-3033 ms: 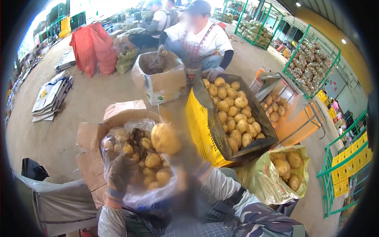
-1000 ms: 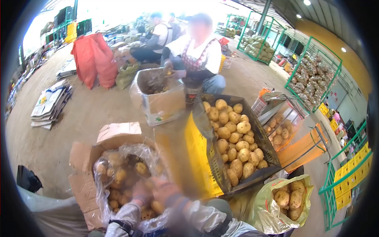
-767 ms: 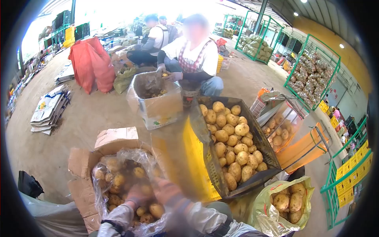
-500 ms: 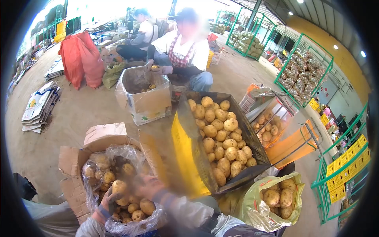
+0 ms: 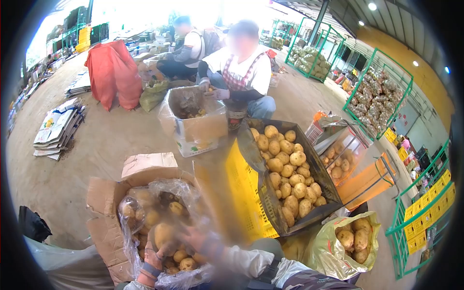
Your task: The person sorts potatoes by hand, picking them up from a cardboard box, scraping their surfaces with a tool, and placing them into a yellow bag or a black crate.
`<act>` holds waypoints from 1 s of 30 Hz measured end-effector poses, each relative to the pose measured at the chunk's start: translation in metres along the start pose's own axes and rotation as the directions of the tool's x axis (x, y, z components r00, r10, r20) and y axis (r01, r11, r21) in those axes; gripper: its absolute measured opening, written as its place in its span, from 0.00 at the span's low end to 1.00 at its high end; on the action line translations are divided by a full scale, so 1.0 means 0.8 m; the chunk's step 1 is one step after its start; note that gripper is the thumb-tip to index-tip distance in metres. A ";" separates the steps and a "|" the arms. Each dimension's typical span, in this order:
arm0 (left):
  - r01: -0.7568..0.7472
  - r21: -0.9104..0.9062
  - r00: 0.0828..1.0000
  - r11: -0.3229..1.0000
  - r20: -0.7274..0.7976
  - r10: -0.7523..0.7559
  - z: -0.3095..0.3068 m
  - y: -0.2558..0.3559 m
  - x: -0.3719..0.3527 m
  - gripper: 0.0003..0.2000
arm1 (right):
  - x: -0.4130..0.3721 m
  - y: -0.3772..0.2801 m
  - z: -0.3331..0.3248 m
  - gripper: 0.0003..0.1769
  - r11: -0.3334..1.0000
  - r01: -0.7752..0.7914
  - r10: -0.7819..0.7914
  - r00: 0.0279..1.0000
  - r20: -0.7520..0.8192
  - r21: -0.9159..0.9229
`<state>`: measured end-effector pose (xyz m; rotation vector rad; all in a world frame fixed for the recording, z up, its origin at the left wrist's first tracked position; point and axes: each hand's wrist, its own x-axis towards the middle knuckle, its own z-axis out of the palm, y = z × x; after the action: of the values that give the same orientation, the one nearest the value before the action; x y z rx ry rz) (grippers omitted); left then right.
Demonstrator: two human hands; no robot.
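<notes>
A cardboard box lined with clear plastic holds many potatoes at the lower left. Over it my left hand is wrapped round a large potato. Close to the right side of that potato is my right hand, blurred, its fingers apart; nothing shows in it. Right of centre, a dark-lined yellow crate is filled with potatoes. A yellow-green bag with large potatoes stands at its lower right.
Two people sit at the back, one beside a plastic-lined carton. Red sacks stand behind left, near stacked flat cartons. Right are an orange bag, green cages and yellow crates.
The view has shifted, so the scene sits further right. The potato in my left hand appears more upright, with my right hand still near it.
</notes>
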<state>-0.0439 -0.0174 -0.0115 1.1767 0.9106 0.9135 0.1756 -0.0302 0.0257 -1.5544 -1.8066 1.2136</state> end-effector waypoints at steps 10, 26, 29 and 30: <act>-0.062 0.128 0.997 0.990 -0.032 0.067 -0.005 -0.003 0.012 0.27 | 0.014 0.000 0.003 0.32 0.798 -0.254 0.257 0.964 0.072 0.546; 0.061 -0.291 0.995 0.955 0.099 -0.034 0.013 0.065 0.002 0.43 | 0.011 0.031 -0.008 0.21 0.978 0.209 -0.208 0.955 -0.210 -0.020; 0.062 -0.272 0.996 0.960 0.075 -0.043 0.013 0.066 0.002 0.41 | 0.010 0.032 -0.005 0.22 0.917 0.216 -0.320 0.900 -0.297 -0.334; 0.074 -0.241 0.996 0.968 0.061 -0.061 0.014 0.071 0.000 0.41 | 0.008 0.026 -0.005 0.22 0.932 0.162 -0.258 0.925 -0.279 -0.324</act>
<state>-0.0396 -0.0126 0.0463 0.9504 0.7671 0.9064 0.1882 -0.0238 0.0092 -1.5520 -1.9371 0.5705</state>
